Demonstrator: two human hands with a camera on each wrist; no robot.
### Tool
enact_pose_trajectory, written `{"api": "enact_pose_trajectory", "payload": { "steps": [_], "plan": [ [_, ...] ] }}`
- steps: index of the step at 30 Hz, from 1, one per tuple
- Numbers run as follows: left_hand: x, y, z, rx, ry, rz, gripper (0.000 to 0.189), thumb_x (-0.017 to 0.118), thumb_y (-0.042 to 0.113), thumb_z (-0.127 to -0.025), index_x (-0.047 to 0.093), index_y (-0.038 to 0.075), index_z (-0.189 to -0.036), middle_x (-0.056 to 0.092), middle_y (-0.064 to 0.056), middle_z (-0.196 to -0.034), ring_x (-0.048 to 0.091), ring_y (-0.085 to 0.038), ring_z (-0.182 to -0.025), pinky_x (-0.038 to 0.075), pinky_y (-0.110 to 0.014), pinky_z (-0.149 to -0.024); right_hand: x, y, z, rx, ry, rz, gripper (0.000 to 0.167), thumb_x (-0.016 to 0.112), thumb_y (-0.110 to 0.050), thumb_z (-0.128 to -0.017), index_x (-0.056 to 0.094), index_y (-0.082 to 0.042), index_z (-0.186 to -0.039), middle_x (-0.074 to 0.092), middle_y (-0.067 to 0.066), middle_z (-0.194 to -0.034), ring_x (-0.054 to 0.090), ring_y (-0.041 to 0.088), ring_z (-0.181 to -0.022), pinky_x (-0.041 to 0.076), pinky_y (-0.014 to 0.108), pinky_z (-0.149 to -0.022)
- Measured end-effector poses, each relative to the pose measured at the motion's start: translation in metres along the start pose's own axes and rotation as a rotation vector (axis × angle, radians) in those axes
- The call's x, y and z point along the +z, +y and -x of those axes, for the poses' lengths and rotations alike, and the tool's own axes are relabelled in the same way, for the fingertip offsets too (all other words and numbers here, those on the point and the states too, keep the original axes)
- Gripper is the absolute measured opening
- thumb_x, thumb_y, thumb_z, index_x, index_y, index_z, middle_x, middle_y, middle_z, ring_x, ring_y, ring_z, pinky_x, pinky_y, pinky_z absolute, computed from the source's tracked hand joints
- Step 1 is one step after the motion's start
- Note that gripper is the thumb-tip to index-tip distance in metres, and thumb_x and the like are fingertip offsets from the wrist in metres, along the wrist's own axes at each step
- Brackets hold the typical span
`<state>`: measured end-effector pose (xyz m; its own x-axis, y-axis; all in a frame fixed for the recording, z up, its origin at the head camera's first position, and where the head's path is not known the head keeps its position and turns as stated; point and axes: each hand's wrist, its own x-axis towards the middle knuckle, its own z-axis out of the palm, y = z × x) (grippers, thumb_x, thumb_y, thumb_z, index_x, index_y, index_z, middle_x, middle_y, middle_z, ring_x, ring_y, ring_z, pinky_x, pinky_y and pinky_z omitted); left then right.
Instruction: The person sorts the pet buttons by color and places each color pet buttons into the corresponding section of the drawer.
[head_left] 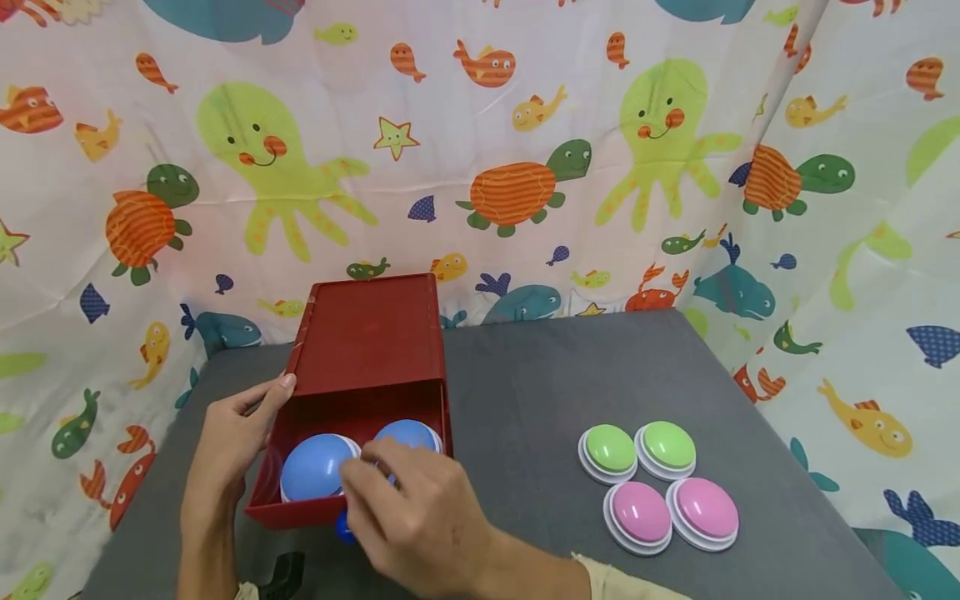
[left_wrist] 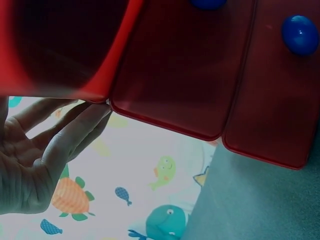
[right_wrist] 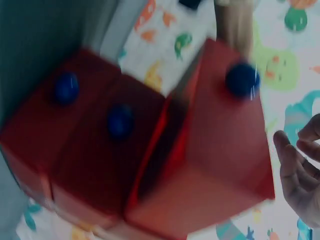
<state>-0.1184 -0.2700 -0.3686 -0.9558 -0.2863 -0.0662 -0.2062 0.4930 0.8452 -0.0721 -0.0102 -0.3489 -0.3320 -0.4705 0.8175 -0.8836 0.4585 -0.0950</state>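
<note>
A red drawer cabinet (head_left: 372, 333) stands on the grey table, its top drawer (head_left: 296, 514) pulled out. Two domed push lights lie inside, blue on white bases: the left blue light (head_left: 315, 468) and the right blue light (head_left: 408, 435), partly covered by my right hand. My left hand (head_left: 236, 429) rests with its thumb at the cabinet's left edge; in the left wrist view its extended fingers (left_wrist: 75, 132) touch the side. Loosely bent and holding nothing visible, my right hand (head_left: 423, 508) hovers over the drawer front, beside a blue knob (head_left: 346, 527).
To the right on the table sit two green push lights (head_left: 610, 448) and two pink push lights (head_left: 641, 512), grouped together. Two lower drawers with blue knobs (left_wrist: 300, 35) are closed. A curtain (head_left: 450, 167) printed with sea animals hangs behind and at the sides.
</note>
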Motion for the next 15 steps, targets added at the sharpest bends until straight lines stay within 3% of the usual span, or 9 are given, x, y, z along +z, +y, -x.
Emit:
{"api": "enact_pose_trajectory", "payload": {
  "steps": [2, 4, 9, 15],
  "plan": [
    [-0.001, 0.0, 0.0, 0.004, -0.002, 0.011, 0.08, 0.052, 0.067, -0.1, 0.048, 0.012, -0.157, 0.056, -0.024, -0.153, 0.055, -0.045, -0.137, 0.051, -0.061, -0.106, 0.009, -0.01, 0.011, -0.058, 0.075, 0.049, 0.012, 0.074, -0.018, -0.09, 0.078, -0.015, -0.101, 0.073, -0.003, -0.089, 0.064, 0.0, -0.065, 0.056, 0.006, -0.078],
    [-0.001, -0.001, 0.0, 0.008, -0.005, 0.016, 0.079, 0.052, 0.066, -0.1, 0.048, 0.011, -0.157, 0.056, -0.024, -0.153, 0.054, -0.045, -0.137, 0.051, -0.061, -0.106, 0.017, -0.018, 0.02, -0.059, 0.097, 0.106, 0.011, 0.07, -0.022, -0.093, 0.079, -0.017, -0.099, 0.073, -0.005, -0.087, 0.063, -0.001, -0.062, 0.056, 0.006, -0.077],
    [-0.002, -0.002, 0.001, -0.001, 0.0, 0.014, 0.079, 0.052, 0.066, -0.1, 0.047, 0.011, -0.157, 0.055, -0.024, -0.154, 0.054, -0.047, -0.138, 0.051, -0.062, -0.106, 0.032, -0.025, 0.035, -0.044, 0.095, 0.258, 0.019, 0.065, -0.032, -0.099, 0.081, -0.022, -0.097, 0.076, -0.006, -0.091, 0.066, 0.001, -0.065, 0.058, 0.009, -0.078],
    [-0.001, 0.0, 0.0, -0.025, -0.017, 0.021, 0.081, 0.052, 0.067, -0.1, 0.046, 0.012, -0.159, 0.05, -0.023, -0.159, 0.05, -0.046, -0.141, 0.048, -0.062, -0.11, 0.033, -0.02, 0.036, -0.043, 0.054, 0.3, 0.017, 0.068, -0.029, -0.098, 0.082, -0.021, -0.093, 0.077, -0.005, -0.095, 0.067, 0.006, -0.075, 0.061, 0.015, -0.078]
  ]
}}
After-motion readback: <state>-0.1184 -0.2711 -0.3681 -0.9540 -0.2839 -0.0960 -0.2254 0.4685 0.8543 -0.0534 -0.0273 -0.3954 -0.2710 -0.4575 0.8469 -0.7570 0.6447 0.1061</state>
